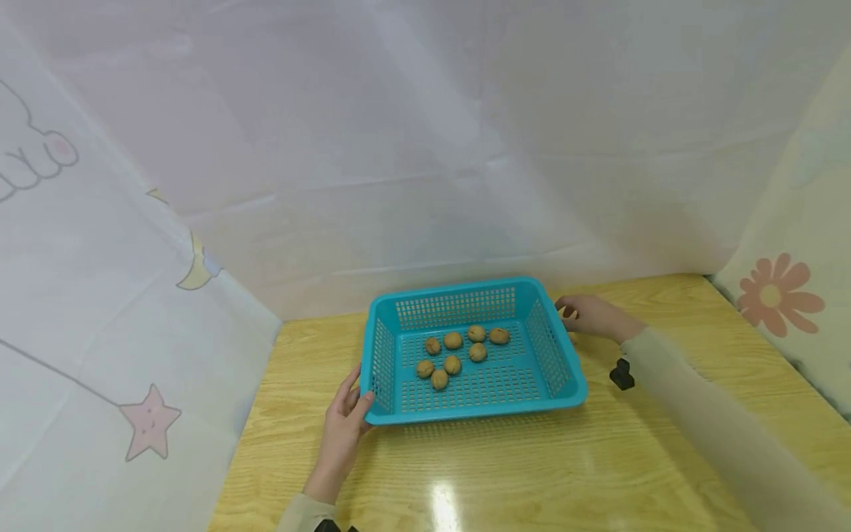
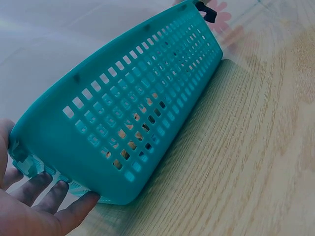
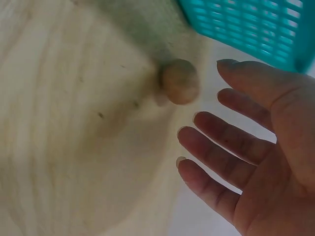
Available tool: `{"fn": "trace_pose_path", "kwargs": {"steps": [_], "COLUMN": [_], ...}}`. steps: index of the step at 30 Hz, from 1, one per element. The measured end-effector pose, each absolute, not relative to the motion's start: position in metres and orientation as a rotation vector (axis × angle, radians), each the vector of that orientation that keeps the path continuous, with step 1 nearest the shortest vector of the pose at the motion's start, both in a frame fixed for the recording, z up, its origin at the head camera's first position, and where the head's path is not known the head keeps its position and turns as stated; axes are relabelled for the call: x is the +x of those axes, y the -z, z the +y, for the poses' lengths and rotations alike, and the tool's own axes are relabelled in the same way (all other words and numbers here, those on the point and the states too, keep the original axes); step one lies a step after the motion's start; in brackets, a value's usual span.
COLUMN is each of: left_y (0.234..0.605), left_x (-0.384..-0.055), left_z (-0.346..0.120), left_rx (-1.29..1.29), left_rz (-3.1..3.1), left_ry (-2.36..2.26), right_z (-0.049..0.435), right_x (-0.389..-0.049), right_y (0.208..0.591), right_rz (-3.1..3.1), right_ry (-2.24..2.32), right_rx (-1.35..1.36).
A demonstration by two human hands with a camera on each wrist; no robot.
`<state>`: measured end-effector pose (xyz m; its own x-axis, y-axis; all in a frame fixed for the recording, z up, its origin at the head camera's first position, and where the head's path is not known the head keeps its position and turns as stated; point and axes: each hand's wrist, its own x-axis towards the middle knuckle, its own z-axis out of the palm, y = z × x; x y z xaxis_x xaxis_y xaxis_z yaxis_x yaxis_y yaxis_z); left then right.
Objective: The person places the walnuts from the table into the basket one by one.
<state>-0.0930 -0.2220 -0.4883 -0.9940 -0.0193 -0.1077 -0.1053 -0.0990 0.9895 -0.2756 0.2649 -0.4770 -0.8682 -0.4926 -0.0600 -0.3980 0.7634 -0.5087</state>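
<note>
A turquoise plastic basket with perforated walls holds several walnuts, gathered around the middle of its floor. My left hand grips the basket's front-left corner, thumb over the rim and fingers against the outside wall. Beyond the basket's right side, my right hand is held with its fingers apart and loosely bent. In the right wrist view it holds nothing. One loose walnut lies on the table outside the basket, just off the right fingertips; in the head view it is mostly hidden by the hand.
The basket stands on a wood-grain table close to its back edge. A pale cloth backdrop rises behind, and printed cloths flank both sides, one with a star and one with a flower.
</note>
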Motion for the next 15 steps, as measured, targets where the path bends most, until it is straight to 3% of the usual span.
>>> {"fn": "trace_pose_path", "kwargs": {"steps": [15], "left_y": [0.490], "left_x": [-0.093], "left_z": [-0.223], "left_rx": [-0.117], "left_rz": [2.073], "left_ry": [-2.280], "right_z": [0.255], "right_x": [-0.283], "right_y": [0.504], "right_rz": [2.750], "right_ry": [0.779], "right_rx": [-0.649]}}
